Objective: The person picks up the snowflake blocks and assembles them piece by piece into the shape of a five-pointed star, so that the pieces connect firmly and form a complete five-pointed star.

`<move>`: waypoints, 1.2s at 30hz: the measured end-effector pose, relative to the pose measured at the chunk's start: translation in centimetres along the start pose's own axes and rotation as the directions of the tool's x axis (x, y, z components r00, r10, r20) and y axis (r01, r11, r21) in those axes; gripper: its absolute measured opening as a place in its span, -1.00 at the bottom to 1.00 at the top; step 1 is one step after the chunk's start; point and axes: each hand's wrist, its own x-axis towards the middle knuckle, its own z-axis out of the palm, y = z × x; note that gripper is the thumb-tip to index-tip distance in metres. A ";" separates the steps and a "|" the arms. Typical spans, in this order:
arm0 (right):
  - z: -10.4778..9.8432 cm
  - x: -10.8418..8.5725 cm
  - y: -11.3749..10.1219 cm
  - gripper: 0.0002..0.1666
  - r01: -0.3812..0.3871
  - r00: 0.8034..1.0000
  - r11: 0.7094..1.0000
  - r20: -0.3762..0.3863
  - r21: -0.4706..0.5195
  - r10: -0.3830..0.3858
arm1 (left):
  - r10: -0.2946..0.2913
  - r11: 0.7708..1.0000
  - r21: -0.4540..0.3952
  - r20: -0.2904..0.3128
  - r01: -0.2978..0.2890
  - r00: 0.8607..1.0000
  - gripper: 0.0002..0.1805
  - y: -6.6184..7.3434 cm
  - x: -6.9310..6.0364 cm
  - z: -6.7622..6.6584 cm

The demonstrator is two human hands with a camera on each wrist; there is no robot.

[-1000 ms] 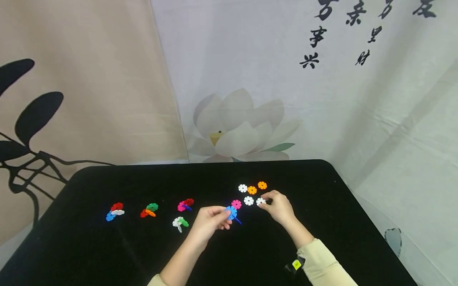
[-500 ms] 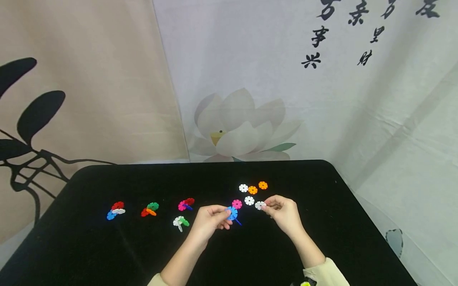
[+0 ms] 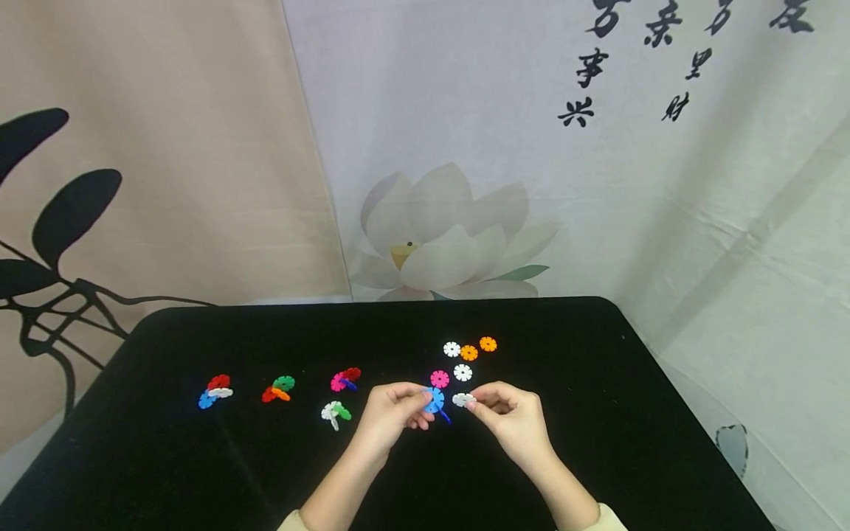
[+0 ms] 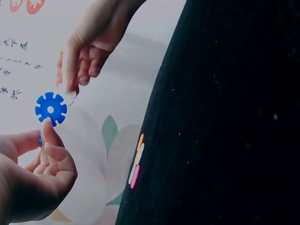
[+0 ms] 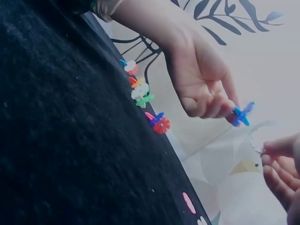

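My left hand (image 3: 392, 413) pinches a light blue notched plastic disc (image 3: 434, 400) that has a darker blue disc (image 3: 446, 417) slotted into it at an angle. Just to the right, a white notched disc (image 3: 462, 400) is pinched between thumb and fingers of my right hand (image 3: 514, 422). A small gap separates the white disc from the blue pair. In the right wrist view the joined blue pieces (image 5: 243, 115) form a cross, and the white disc (image 5: 256, 139) faces them edge-on. The left wrist view shows one blue disc (image 4: 58, 114) upright above the left fingertips.
Beyond the hands lie loose discs on the black table: a pink one (image 3: 440, 379), a white one (image 3: 462, 372), another white one (image 3: 451, 349) and two orange ones (image 3: 468, 352). To the left sit several joined clusters, including a red-blue-white one (image 3: 215, 392) and a white-green one (image 3: 334, 414).
My right hand has picked the white disc off the table and carried it left and nearer, close to the blue pieces. The left hand has barely moved.
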 end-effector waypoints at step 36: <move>1.4 -0.8 -2.4 -0.70 0.410 0.912 0.911 0.010 -0.040 -0.410 | 0.051 0.998 -0.036 -0.009 -0.051 0.999 -0.86 0.0 -0.7 1.5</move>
